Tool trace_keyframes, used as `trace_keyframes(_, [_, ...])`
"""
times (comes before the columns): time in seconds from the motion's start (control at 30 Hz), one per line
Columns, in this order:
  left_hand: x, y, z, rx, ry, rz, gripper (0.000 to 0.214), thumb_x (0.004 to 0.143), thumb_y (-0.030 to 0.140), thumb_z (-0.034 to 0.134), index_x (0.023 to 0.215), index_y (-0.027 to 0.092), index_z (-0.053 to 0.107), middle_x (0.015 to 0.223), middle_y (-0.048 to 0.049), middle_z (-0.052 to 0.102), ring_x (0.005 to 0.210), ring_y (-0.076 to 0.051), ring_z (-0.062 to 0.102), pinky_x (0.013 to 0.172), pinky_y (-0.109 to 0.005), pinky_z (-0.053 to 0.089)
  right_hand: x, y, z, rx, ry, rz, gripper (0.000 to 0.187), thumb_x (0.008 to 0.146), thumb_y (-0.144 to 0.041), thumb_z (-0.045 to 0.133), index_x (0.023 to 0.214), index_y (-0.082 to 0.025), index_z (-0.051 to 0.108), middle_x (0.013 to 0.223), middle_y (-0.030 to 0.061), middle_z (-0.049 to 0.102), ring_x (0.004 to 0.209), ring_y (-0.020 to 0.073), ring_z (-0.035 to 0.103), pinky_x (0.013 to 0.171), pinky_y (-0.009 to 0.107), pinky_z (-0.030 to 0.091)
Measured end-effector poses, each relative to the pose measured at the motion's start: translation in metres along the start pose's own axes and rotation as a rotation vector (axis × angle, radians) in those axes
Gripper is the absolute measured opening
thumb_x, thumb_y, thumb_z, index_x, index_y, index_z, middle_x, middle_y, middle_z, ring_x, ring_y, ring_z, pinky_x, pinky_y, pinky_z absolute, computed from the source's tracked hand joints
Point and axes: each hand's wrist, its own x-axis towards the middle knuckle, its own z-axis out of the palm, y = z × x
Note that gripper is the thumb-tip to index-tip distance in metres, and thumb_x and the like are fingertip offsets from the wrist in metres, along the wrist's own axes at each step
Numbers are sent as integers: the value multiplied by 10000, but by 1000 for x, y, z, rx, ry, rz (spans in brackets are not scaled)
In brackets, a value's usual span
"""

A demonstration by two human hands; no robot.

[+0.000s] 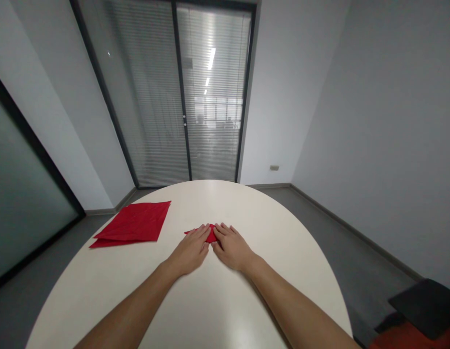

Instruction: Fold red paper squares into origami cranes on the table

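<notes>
Left hand (190, 252) and right hand (232, 247) lie flat, open, gripping nothing, pressing a folded red napkin (211, 234) lying crosswise under both fingertips.

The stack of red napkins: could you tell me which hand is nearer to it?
Left. The left hand lies right of the stack of red napkins; the right hand lies farther right.

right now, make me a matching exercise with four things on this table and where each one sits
Things:
1. left hand
2. right hand
3. stack of red sheets
4. small folded red piece

Places:
A. flat near the left edge of the table, untouched
B. under the fingertips of both hands
C. palm down, on the piece's right side
D. palm down, on the piece's left side

Pairs: 1-D, 2-C, 3-A, 4-B
</notes>
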Motion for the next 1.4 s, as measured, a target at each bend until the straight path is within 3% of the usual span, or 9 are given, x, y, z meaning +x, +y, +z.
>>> trace_keyframes(0.1, [0, 1, -1, -18, 37, -2, 521, 973, 244, 390, 1481, 138, 431, 1555, -123, 422, 1455, -233, 372, 1201, -453, 305, 2, -1, -4, -15, 70, -24, 340, 952, -284, 473, 1193, -169, 684, 1316, 105, 657, 1250, 263, 550, 1104, 404, 353])
trace_keyframes(0.23, [0, 5, -5, -38, 86, -15, 467, 997, 281, 391, 1434, 161, 504, 1514, -109, 488, 1419, -224, 432, 1187, -438, 339, 3, -1, -10, -28, 92, 7, 265, 948, -279, 491, 989, -206, 743, 1177, 63, 721, 1059, 222, 621, 985, 330, 421])
trace_keyframes(0.5, [1, 7, -8, -45, 129, -103, 397, 1003, 277, 392, 1308, 228, 641, 1416, -40, 603, 1351, -213, 510, 1152, -395, 392, 3, -2, -14, -26, 74, 43, 328, 978, -277, 445, 1046, -233, 763, 1174, 41, 728, 1084, 209, 609, 991, 301, 394])
trace_keyframes(0.7, [1, 4, -6, -62, 184, -116, 383, 1007, 266, 379, 1243, 228, 678, 1346, -34, 657, 1292, -195, 563, 1127, -366, 417, 4, 1, -14, -54, 117, 81, 325, 974, -259, 448, 952, -219, 770, 1043, 70, 735, 972, 213, 619, 889, 307, 415])
trace_keyframes(0.93, [1, 3, -7, -68, 201, -145, 352, 989, 230, 406, 1193, 223, 693, 1314, -36, 677, 1259, -204, 587, 1096, -370, 444, 5, 6, -9, -18, 121, 144, 324, 975, -199, 433, 1141, -213, 711, 1091, 75, 724, 1038, 211, 616, 904, 294, 423])
trace_keyframes(1.23, [0, 3, -5, -88, 237, -155, 329, 943, 209, 482, 1222, 251, 652, 1276, -40, 682, 1189, -215, 613, 1038, -374, 472, 3, 8, -8, 37, 125, 131, 367, 915, -82, 433, 1106, -235, 706, 1106, 58, 701, 1058, 190, 612, 893, 264, 438])
trace_keyframes(1.4, [0, 8, -11, -80, 246, -126, 298, 905, 140, 505, 1138, 237, 664, 1181, -47, 704, 1118, -222, 629, 991, -373, 490, 3, 11, -7, 39, 123, 111, 383, 890, -70, 451, 1077, -249, 733, 1103, 52, 702, 1073, 194, 606, 904, 264, 437])
